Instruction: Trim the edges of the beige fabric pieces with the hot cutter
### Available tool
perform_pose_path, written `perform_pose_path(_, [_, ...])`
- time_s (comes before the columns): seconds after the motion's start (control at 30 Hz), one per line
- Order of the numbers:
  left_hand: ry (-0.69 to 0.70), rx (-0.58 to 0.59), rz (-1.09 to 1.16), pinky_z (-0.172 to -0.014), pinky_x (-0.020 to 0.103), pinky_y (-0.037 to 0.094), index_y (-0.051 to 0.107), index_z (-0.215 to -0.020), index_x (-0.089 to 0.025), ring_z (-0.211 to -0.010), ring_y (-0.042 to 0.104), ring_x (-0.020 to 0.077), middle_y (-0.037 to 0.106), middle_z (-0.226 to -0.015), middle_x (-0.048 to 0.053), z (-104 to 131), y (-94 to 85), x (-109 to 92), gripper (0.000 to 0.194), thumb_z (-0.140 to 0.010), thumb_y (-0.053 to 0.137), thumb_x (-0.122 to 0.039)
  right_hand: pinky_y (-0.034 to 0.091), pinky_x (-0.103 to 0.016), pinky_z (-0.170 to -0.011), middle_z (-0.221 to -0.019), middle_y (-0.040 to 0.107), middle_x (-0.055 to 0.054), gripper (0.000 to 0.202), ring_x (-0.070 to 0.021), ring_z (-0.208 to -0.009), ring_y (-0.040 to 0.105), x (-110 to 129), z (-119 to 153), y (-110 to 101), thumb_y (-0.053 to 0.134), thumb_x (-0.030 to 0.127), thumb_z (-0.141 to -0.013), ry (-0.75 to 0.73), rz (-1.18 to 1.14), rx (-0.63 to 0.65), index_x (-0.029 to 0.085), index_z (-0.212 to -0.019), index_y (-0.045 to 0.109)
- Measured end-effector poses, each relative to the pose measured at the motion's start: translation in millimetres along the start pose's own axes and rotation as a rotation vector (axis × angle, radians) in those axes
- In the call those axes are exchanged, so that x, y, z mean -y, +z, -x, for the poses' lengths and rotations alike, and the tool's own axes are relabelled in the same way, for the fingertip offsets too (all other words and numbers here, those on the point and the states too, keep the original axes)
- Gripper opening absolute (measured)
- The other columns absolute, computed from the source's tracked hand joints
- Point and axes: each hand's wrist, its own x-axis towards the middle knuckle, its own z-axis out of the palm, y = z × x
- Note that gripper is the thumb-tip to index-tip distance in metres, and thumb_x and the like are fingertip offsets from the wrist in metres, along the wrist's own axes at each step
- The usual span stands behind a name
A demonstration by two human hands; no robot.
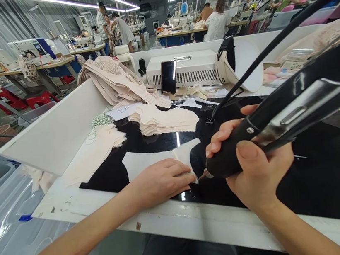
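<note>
My right hand (256, 166) is wrapped around a black corded hand tool (303, 93) with a long metal lever on its side. The tool slants down to the left, and its tip is close to the edge of a white cut fabric piece (145, 162). On that piece my left hand (167, 180) lies flat with its fingers stretched out, pressing it to the black table surface (326, 169). A narrow cream strip or seam (176, 155) crosses the piece just beyond my left fingers. Where the tool's tip meets the cloth is partly hidden.
Behind my hands lie a stack of cream fabric pieces (165, 119), another cream pile (97, 149) and green thread (102, 119). Farther back are draped fabric (116, 80), a phone (169, 77) and a white vented box (193, 68). A black cable (260, 50) arches over the table's right side.
</note>
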Motion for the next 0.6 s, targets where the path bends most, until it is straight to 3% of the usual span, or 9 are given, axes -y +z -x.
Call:
perform_pose_path(0.23, [0.029, -0.078, 0.0, -0.12, 0.037, 0.068, 0.082, -0.137, -0.015, -0.127, 0.087, 0.0255, 0.09, -0.132, 0.012, -0.5, 1.3, 0.1, 0.024, -0.133, 0.061, -0.026, 0.07, -0.032, -0.055, -0.09, 0.082, 0.005, 0.052, -0.0167, -0.062, 0.075, 0.3, -0.9, -0.1, 0.11, 0.05, -0.093, 0.014, -0.032, -0.014, 0.031, -0.13, 0.078])
perform_pose_path(0.6, [-0.03, -0.029, 0.022, -0.127, 0.04, 0.068, 0.084, -0.143, -0.019, -0.133, 0.086, 0.0267, 0.088, -0.139, 0.015, 4.2, 5.2, -1.2, 0.02, -0.126, 0.074, -0.023, 0.07, -0.033, -0.055, -0.089, 0.082, 0.005, 0.055, -0.0171, -0.061, 0.075, 0.3, -3.4, 1.9, 0.111, 0.05, -0.091, 0.025, -0.031, -0.049, 0.03, -0.129, 0.078])
